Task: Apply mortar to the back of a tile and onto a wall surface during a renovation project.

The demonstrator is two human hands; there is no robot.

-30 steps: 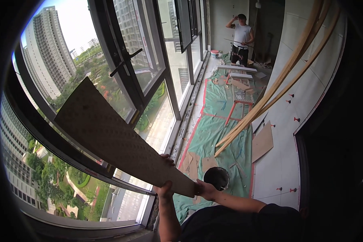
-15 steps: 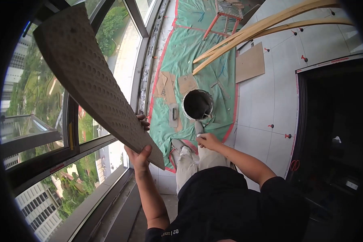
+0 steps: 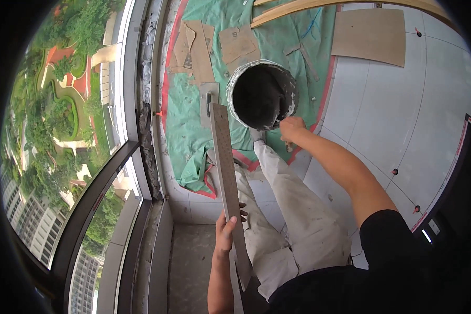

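My left hand [image 3: 227,230] grips a long, narrow grey tile [image 3: 226,157] near its lower part. The tile stands nearly upright, mostly edge-on, beside my left leg. My right hand [image 3: 293,130] is closed at the near right rim of a bucket [image 3: 289,78]. A handle end [image 3: 289,148] juts out below that fist, apparently of a trowel whose blade reaches inside the bucket. The bucket is smeared with pale residue, and its inside looks dark. Left of it a flat plastering trowel [image 3: 204,94] lies on the sheet, partly behind the tile's top end.
A green sheet [image 3: 186,157] with red tape edges covers the floor, with torn cardboard [image 3: 199,49] on it. Windows [image 3: 63,120] run along the left. Pale floor tiles [image 3: 377,104] with red levelling clips lie right, with a brown board [image 3: 369,36] and wooden strips [image 3: 319,6] beyond.
My left hand has brought the tile down from the upper left and turned it nearly edge-on. My right hand has gone from near my leg to the bucket rim and closed on the trowel handle.
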